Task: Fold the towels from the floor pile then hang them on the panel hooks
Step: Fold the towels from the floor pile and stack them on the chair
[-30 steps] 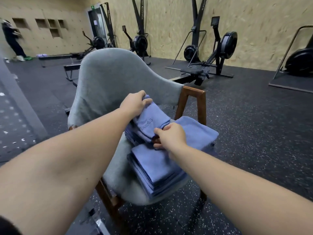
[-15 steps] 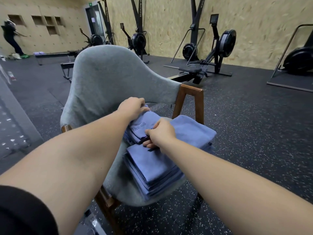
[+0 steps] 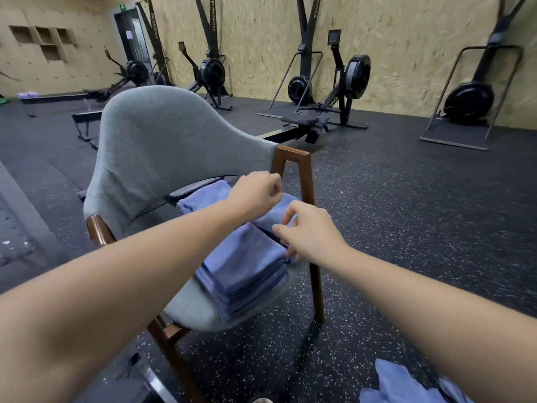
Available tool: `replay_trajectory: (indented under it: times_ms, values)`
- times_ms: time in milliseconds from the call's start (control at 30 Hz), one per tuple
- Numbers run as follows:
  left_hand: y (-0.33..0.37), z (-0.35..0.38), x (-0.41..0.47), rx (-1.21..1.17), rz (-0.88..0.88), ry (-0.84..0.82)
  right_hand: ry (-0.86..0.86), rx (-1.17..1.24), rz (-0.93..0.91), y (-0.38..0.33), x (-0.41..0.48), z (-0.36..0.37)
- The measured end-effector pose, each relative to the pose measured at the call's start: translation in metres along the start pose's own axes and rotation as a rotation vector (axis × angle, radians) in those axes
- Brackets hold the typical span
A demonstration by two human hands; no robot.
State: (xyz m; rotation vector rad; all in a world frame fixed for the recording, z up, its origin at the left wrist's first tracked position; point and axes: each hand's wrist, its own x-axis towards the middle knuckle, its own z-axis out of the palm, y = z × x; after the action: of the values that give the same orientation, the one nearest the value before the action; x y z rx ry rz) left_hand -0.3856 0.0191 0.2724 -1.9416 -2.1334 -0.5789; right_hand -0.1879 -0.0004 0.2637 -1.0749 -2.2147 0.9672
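Head view: I see folded blue towels (image 3: 247, 266) stacked on chair (image 3: 162, 146); left hand (image 3: 255, 193) clenched, empty; right hand (image 3: 311, 231) grip unclear.

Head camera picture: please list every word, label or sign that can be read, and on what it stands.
"MACHINES": white letters down the black upright machine post; the letters before it are blurred.
Two other black posts: similar print, blurred.
Black rowing machine rail: lettering too blurred.
Green sign above the door: too small.
White paper on the door: too small.
Folded blue towels: no print shows.
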Motion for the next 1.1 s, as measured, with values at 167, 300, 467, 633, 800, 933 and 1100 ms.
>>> replay_trajectory:
  times_ms: [167,300,467,633,800,933,1100]
  values:
    - [0.101,0.03,-0.045,-0.144,0.186,-0.093,0.1,-0.167,0.019,0.064,-0.062,-0.059]
    - [0.17,0.076,-0.087,-0.203,0.295,-0.214,0.114,-0.205,0.122,0.126,-0.116,-0.09]
    - [0.237,0.15,-0.146,-0.293,0.27,-0.411,0.116,-0.256,0.267,0.212,-0.191,-0.098]
    - [0.275,0.223,-0.22,-0.35,0.136,-0.631,0.098,-0.288,0.446,0.296,-0.26,-0.065]
    - [0.289,0.281,-0.29,-0.359,0.031,-0.815,0.016,-0.3,0.562,0.347,-0.327,-0.014]
    - [0.291,0.313,-0.339,-0.336,-0.089,-0.865,-0.048,-0.285,0.665,0.369,-0.373,0.04]
    - [0.287,0.332,-0.379,-0.451,-0.414,-0.784,-0.025,-0.204,0.711,0.373,-0.401,0.082]
